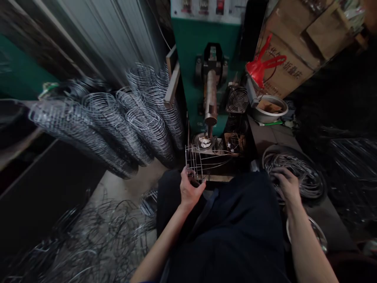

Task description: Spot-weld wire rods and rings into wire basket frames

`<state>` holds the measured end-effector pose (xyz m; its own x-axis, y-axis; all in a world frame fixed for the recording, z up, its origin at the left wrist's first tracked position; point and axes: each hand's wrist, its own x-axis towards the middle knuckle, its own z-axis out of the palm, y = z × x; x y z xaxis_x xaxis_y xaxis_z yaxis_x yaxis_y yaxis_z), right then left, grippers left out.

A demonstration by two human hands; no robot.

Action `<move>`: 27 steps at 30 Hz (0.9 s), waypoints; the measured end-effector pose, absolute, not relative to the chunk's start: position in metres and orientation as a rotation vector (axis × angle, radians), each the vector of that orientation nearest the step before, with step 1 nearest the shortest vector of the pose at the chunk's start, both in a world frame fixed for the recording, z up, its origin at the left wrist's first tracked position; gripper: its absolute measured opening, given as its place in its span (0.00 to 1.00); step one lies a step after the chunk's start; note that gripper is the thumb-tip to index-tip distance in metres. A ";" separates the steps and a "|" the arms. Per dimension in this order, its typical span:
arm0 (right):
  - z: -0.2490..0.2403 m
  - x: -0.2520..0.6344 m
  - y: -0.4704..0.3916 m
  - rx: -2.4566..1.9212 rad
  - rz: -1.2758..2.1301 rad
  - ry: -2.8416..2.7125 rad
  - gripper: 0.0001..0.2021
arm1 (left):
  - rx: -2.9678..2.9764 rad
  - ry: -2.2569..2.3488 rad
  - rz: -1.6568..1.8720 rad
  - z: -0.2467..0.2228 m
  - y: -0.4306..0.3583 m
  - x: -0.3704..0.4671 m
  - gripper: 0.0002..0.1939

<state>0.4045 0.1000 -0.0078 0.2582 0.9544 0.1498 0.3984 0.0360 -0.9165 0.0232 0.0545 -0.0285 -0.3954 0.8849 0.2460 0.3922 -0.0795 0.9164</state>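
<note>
A small wire rack [194, 159] is gripped in my left hand [190, 190], its thumb and fingers around the near end. The rack stands tilted in front of the green machine, close to its lower plate [204, 142]. Above that plate hangs the machine's metal arm [211, 96]. On the right, my right hand [286, 181] is at a round tray piled with bent wires [304, 177]. Its fingers are bent over the left part of the pile; whether they hold a wire is too dark to tell.
Stacks of wire rings [150, 129] stand at the left. Loose wires [108, 232] cover the floor at lower left. A bowl [269, 110], a red plastic object [260, 68] and cardboard boxes [294, 47] are at the right. A metal dish [319, 236] lies beneath my right forearm.
</note>
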 end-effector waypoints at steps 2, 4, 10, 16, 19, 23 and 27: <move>0.026 0.346 0.130 -1.367 0.835 -1.582 0.15 | 1.366 1.764 1.463 -0.030 0.053 0.023 0.43; 0.050 0.295 0.148 -1.198 0.843 -1.833 0.13 | 1.359 1.760 1.450 -0.032 0.051 0.021 0.43; 0.053 0.223 0.175 -0.980 0.472 -2.287 0.12 | 1.321 1.715 1.476 -0.034 0.051 0.013 0.42; 0.039 0.210 0.186 -1.059 0.118 -2.470 0.15 | 1.268 1.708 1.499 -0.033 0.061 0.006 0.43; 0.040 0.205 0.190 -1.076 0.015 -2.481 0.17 | 1.242 1.708 1.516 -0.032 0.068 0.004 0.42; 0.040 0.202 0.200 -0.974 0.068 -2.419 0.16 | 1.242 1.701 1.518 -0.033 0.075 0.002 0.42; 0.040 0.200 0.209 -0.879 0.188 -2.352 0.15 | 1.248 1.671 1.524 -0.038 0.082 0.000 0.43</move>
<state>0.1997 0.2094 0.0399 -0.5910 0.6344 0.4982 0.5475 0.7690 -0.3299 0.0003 0.0822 -0.0377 -0.4167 0.8902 0.1844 0.2653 -0.0750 0.9613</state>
